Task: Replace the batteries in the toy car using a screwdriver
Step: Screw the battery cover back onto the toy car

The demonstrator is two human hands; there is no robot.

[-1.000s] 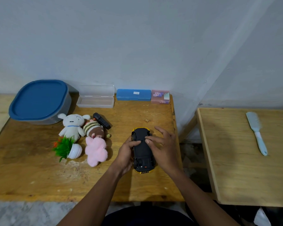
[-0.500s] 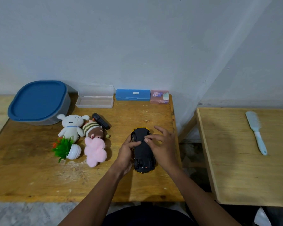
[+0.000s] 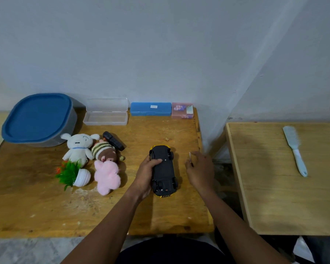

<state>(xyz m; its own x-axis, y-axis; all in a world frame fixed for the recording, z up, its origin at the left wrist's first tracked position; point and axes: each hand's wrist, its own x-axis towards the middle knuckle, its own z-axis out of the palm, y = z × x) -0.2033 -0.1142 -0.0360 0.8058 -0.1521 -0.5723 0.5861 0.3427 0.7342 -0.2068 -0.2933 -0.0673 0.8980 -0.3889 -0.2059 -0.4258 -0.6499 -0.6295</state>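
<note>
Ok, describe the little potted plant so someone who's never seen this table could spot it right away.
Start at the big blue-lidded container at the back left of the wooden table. Nearer the person sits a cluster of plush toys; the potted plant lies tipped over at its front left, beside the pink plush. It alone has spiky green leaves and a ribbed white pot.

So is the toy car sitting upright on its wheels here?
No, the toy car lies upside down on the wooden table, black underside and wheels facing up, with the left hand gripping its side.
</note>
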